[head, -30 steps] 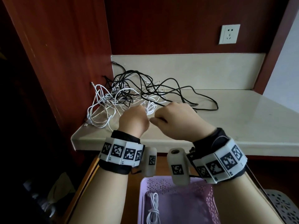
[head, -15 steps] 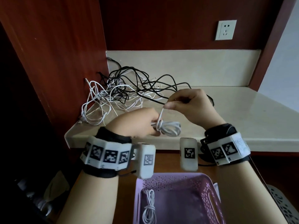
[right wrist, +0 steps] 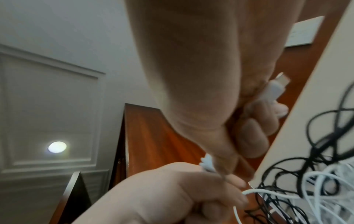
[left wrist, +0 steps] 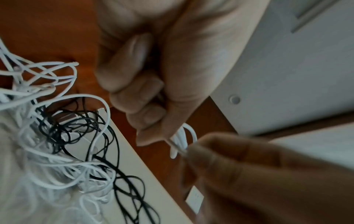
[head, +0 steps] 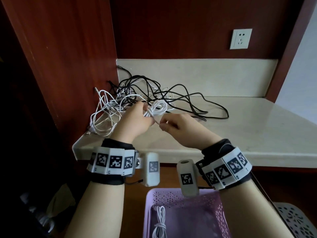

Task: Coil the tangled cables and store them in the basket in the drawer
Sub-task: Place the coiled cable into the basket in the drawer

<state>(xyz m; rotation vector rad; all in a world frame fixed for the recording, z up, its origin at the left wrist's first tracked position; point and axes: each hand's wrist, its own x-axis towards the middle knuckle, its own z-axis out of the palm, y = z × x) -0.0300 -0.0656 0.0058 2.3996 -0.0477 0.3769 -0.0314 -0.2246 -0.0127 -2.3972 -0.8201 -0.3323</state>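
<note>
My left hand (head: 145, 111) grips a small coiled white cable (head: 158, 107) just above the counter, in front of the tangle of black and white cables (head: 137, 95). My right hand (head: 162, 123) pinches that cable's loose end (head: 155, 120) close beside the left hand. In the right wrist view a white plug (right wrist: 275, 89) sticks out of the right hand's curled fingers (right wrist: 250, 136). In the left wrist view the left fingers (left wrist: 138, 94) are curled around the white loops (left wrist: 184, 136). The purple basket (head: 212, 203) sits in the drawer below and holds one coiled white cable (head: 160, 222).
The beige counter (head: 240, 131) ends at a wooden side panel (head: 68, 66) on the left and a low backsplash behind. A wall socket (head: 241, 39) is above. A grey perforated basket (head: 295, 220) shows at the lower right, beside the drawer.
The left hand has lifted the coil forward, over the counter. The right hand has dropped from above the coil to beside it, still pinching the loose end.
</note>
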